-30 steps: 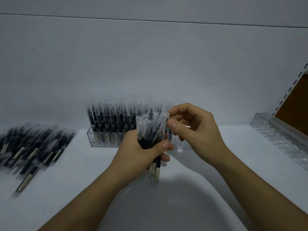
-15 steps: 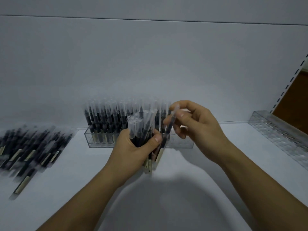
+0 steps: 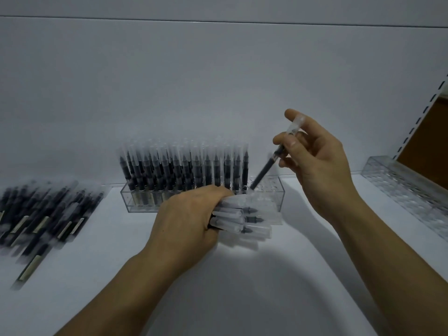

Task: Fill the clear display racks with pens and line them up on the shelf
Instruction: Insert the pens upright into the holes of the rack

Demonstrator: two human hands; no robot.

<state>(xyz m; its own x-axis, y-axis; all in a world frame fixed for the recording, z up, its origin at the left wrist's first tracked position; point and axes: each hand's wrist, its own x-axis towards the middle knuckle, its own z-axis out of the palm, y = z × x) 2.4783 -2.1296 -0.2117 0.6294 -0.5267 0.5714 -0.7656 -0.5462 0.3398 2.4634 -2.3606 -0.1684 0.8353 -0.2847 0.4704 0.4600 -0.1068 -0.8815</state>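
A clear display rack (image 3: 271, 190) stands at the back of the white shelf, with black clear-capped pens (image 3: 184, 170) upright in most of its holes; its right end is bare. My left hand (image 3: 189, 224) grips a bundle of pens (image 3: 242, 220), their clear caps pointing right, just in front of the rack. My right hand (image 3: 317, 166) pinches a single pen (image 3: 269, 166) near its cap. That pen is tilted, its lower end down at a hole by the rack's right end.
A loose heap of pens (image 3: 46, 214) lies on the shelf at the left. A second clear rack (image 3: 409, 187) with nothing in it sits at the far right, beside a slotted shelf upright (image 3: 426, 103). The grey back panel rises close behind.
My right hand pulled one pen out of the bundle, lifted it to the right and brought its lower end down to the rack. My left hand turned the bundle from upright to lying sideways.
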